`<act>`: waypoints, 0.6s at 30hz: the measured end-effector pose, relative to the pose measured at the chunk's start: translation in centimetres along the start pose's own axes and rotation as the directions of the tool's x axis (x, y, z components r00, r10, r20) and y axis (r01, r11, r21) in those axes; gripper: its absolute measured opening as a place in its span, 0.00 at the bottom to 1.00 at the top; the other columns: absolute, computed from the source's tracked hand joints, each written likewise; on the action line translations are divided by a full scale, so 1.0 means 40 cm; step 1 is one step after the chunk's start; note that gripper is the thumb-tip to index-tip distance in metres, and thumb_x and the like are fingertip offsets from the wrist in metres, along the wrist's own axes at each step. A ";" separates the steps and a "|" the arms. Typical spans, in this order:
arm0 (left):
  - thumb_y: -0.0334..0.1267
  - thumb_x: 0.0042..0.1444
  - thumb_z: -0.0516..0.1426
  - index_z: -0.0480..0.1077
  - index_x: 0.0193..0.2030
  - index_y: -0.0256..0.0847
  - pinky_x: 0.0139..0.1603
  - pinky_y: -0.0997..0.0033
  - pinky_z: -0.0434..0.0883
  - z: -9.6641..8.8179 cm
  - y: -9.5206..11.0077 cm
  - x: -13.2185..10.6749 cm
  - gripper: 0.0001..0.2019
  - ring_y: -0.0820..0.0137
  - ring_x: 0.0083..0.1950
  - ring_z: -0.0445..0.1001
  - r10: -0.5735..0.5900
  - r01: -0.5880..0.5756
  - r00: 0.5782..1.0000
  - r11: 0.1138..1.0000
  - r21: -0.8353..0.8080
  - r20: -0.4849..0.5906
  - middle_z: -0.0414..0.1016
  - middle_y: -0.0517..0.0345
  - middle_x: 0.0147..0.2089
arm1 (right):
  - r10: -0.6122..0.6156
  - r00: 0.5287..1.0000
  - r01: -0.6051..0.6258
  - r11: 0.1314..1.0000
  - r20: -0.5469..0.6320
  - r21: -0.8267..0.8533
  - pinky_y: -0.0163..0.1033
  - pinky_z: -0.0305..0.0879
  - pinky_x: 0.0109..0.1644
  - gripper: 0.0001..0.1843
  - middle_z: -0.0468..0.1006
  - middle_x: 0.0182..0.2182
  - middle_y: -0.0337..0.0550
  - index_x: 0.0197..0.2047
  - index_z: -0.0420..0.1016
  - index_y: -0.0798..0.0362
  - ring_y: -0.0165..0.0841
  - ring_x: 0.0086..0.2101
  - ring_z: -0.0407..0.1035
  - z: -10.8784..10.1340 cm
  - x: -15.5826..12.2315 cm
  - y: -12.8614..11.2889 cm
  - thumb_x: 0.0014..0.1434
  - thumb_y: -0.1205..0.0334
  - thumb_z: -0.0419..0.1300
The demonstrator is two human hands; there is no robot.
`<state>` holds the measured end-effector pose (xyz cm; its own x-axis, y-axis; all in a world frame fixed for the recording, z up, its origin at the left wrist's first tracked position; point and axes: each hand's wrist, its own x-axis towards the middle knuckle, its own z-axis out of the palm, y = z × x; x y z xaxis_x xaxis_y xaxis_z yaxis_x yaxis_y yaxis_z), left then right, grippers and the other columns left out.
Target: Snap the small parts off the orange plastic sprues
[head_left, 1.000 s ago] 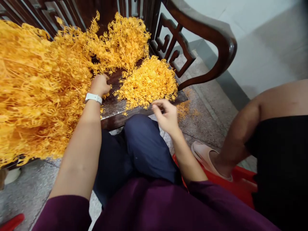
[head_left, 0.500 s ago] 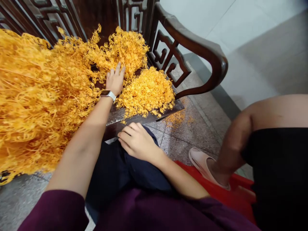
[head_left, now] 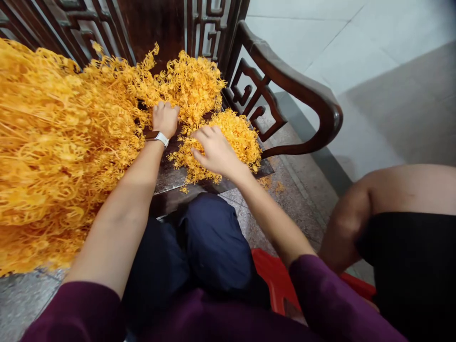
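My left hand (head_left: 166, 118), with a watch (head_left: 157, 137) on its wrist, is at the near edge of the back heap of yellow plastic flower pieces (head_left: 194, 80). Its fingers curl down into the pieces, and their tips are hidden. My right hand (head_left: 214, 151) is over the smaller front pile of yellow plastic flower pieces (head_left: 242, 133), thumb apart from the bent fingers, with nothing visible in it. A far larger mass of yellow plastic sprigs (head_left: 71, 142) fills the left side. The piles lie on a dark wooden bench (head_left: 171, 173).
The bench's curved armrest (head_left: 299, 71) and carved back (head_left: 151, 28) border the piles. Yellow bits (head_left: 280, 186) lie on the tiled floor. At right is another person's bare leg (head_left: 349, 213), close to a red plastic stool (head_left: 272, 273).
My right hand has risen from my knee and moved forward over the front pile. My left hand has drawn back slightly, and its stretched fingers have curled. The view has shifted a little.
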<state>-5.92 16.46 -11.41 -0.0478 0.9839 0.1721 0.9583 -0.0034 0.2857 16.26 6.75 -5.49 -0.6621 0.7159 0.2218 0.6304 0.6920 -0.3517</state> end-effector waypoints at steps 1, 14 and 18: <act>0.38 0.67 0.55 0.78 0.56 0.39 0.73 0.37 0.60 -0.003 0.003 0.002 0.16 0.40 0.73 0.65 -0.004 0.004 1.000 1.000 -0.004 -0.009 0.75 0.35 0.65 | 0.060 0.998 -0.060 0.996 -0.004 -0.068 0.70 0.62 0.69 0.22 0.76 0.63 0.61 0.65 0.76 0.56 0.61 0.64 0.64 0.004 0.071 0.035 0.70 0.62 0.59; 0.34 0.72 0.58 0.62 0.38 0.42 0.52 0.69 0.65 -0.085 -0.016 0.104 0.10 0.77 0.47 0.66 -0.344 0.249 0.918 0.887 -0.389 -0.199 0.78 0.65 0.43 | 0.332 0.922 -0.341 0.940 0.198 0.017 0.69 0.52 0.79 0.43 0.60 0.79 0.58 0.78 0.61 0.61 0.63 0.75 0.55 0.119 0.471 0.250 0.68 0.50 0.65; 0.35 0.69 0.59 0.58 0.36 0.45 0.51 0.66 0.64 -0.149 0.013 0.098 0.13 0.76 0.46 0.67 -0.299 0.184 0.908 0.914 -0.361 -0.294 0.76 0.66 0.42 | 0.334 0.926 -0.355 0.928 0.178 0.108 0.62 0.54 0.80 0.41 0.71 0.72 0.64 0.76 0.62 0.67 0.60 0.73 0.62 0.108 0.511 0.281 0.67 0.56 0.65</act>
<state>-7.30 19.24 -4.96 -0.4131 0.8415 0.3481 0.7656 0.1139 0.6332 8.06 28.75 -8.82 -0.4746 0.8771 -0.0736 0.7767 0.3780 -0.5038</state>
